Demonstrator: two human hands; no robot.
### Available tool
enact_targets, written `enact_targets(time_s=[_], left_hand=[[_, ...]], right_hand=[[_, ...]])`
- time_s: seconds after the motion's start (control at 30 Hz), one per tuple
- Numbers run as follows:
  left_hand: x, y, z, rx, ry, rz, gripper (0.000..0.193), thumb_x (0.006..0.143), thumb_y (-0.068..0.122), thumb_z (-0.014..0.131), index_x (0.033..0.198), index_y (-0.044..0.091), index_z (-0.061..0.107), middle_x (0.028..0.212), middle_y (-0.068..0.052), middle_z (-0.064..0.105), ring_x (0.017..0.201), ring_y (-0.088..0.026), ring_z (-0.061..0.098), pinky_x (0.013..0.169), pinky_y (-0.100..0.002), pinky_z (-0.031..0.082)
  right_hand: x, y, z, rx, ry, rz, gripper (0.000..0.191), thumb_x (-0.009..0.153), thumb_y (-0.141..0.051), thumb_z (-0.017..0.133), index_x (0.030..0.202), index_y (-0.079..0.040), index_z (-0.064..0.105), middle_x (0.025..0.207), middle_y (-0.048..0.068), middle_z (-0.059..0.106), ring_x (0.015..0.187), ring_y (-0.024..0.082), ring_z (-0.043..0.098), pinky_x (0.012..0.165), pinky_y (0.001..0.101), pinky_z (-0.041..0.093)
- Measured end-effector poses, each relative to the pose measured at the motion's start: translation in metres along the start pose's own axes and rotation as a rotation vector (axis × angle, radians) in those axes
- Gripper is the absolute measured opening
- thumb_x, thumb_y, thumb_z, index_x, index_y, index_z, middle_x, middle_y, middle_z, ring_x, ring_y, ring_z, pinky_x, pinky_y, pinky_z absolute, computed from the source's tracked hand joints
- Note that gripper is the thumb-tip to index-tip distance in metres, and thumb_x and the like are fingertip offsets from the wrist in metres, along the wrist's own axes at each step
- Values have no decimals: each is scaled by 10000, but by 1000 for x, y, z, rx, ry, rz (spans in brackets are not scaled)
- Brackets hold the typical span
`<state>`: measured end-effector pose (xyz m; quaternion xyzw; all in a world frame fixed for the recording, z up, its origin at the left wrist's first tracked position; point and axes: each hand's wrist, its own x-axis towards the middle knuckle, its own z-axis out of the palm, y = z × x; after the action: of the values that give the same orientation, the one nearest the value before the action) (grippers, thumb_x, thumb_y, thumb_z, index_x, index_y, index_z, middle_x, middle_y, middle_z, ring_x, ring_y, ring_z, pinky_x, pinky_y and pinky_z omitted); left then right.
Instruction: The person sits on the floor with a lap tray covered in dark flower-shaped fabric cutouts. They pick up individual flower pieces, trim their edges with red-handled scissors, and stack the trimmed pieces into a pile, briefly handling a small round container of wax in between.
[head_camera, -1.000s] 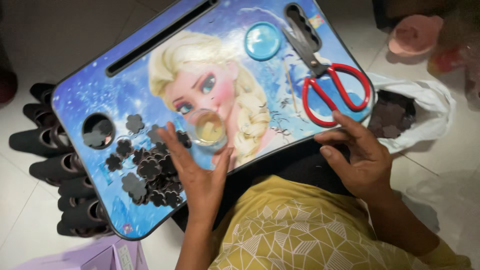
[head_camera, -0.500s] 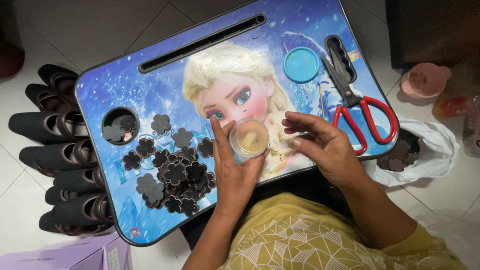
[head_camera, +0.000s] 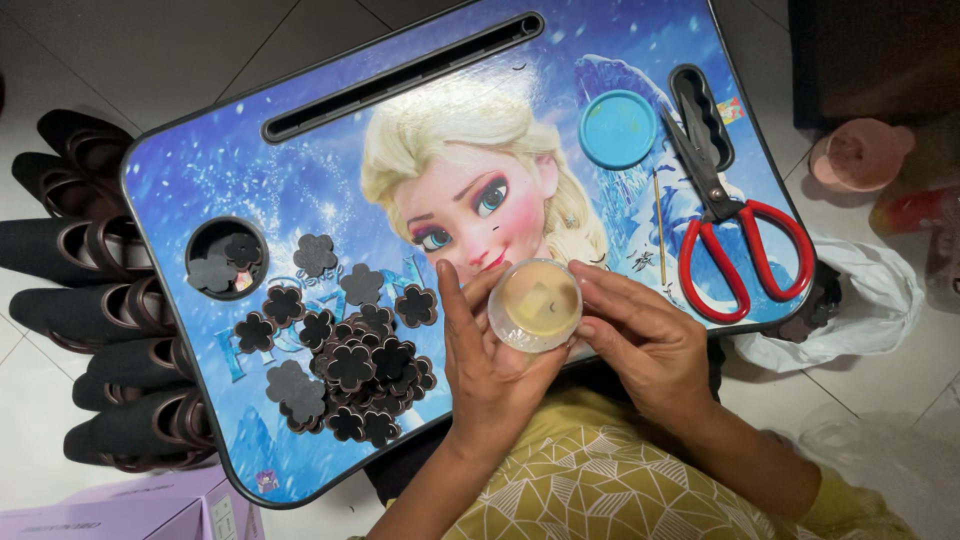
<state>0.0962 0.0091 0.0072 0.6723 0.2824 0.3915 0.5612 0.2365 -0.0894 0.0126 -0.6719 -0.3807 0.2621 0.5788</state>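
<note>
Both of my hands hold a small round clear container (head_camera: 535, 304) with a yellowish inside, just above the near edge of a blue lap tray (head_camera: 300, 180) printed with a cartoon character. My left hand (head_camera: 490, 365) cups the container from below and the left. My right hand (head_camera: 645, 335) grips its right side with the fingertips. A pile of several dark flower-shaped cutouts (head_camera: 350, 355) lies on the tray left of my hands. A blue round lid (head_camera: 617, 129) rests at the tray's upper right.
Red-handled scissors (head_camera: 735, 240) lie at the tray's right side next to a thin stick (head_camera: 660, 225). A round cup hole (head_camera: 225, 258) holds a few cutouts. Dark shoes (head_camera: 80, 250) line the floor at left. A white bag (head_camera: 870, 300) and pink cup (head_camera: 858, 155) are at right.
My right hand has come over from the tray's right edge and taken hold of the container beside my left hand. The view has shifted so the tray sits more to the right.
</note>
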Motion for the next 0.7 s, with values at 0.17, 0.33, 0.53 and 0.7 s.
enact_targets(time_s=[0.17,0.33,0.53,0.7], left_hand=[[-2,-4,1,28,14,37,1250,823,-70,863,1661,58,-57,1538,-203,431,1335,-314,629,1084,-382,583],[-1,-5,0,106,29,46,1250,793,-54,889,1660,55,-5,1508,-203,445,1311,-308,628,1075,-379,587],[-1,-5,-2,226,43,106,1273,765,-35,912,1657,61,8,1490,-192,462,1308,-304,611,1071,-380,576],[-3,-6,-1,-28,47,-19,1288,781,-41,902,1662,64,-30,1522,-193,424,1328,-299,615,1079,-390,594]], right_hand=[[2,-7,10,-155,90,-91,300,892,-3,766,1190,9,730,1281,174,721,1207,246,702,1029,336,563],[2,-11,15,-282,149,-213,257,881,15,784,1134,17,740,1246,193,723,1154,257,734,995,335,581],[1,-16,14,-448,156,-389,250,859,60,795,1102,35,740,1235,229,701,1136,281,734,981,344,597],[1,-17,3,-384,104,-341,188,904,38,756,1092,35,746,1257,221,694,1232,281,684,1035,369,573]])
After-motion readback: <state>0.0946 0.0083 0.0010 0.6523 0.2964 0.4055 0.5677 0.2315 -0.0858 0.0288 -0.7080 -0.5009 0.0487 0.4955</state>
